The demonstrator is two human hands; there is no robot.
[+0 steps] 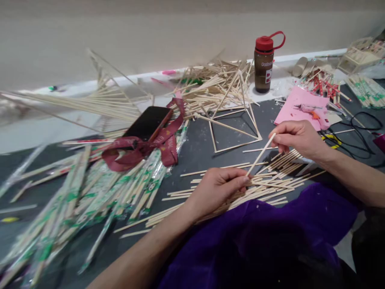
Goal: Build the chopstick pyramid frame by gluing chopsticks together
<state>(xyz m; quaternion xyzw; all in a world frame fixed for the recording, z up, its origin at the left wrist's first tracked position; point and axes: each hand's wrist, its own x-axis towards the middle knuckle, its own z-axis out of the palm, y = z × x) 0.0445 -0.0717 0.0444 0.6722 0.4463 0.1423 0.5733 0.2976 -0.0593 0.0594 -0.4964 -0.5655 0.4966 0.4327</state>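
Both my hands hold one thin wooden stick (pixel 260 155) slanting between them. My left hand (pixel 217 188) pinches its lower end, fingers curled, just above a loose heap of bare wooden sticks (pixel 270 182) on the dark grey table (pixel 198 148). My right hand (pixel 297 135) pinches the upper end between thumb and fingers. A purple cloth (pixel 270 237) lies over my lap below the heap.
A stick pyramid frame (pixel 234 116) stands beyond my hands, before a stick pile (pixel 210 82). Wrapped chopsticks (pixel 90 196) cover the left. A phone (pixel 148 122) with a red lanyard (pixel 162 140), a brown bottle (pixel 264 64), pink paper (pixel 297 106) and a black cable (pixel 357 136) lie around.
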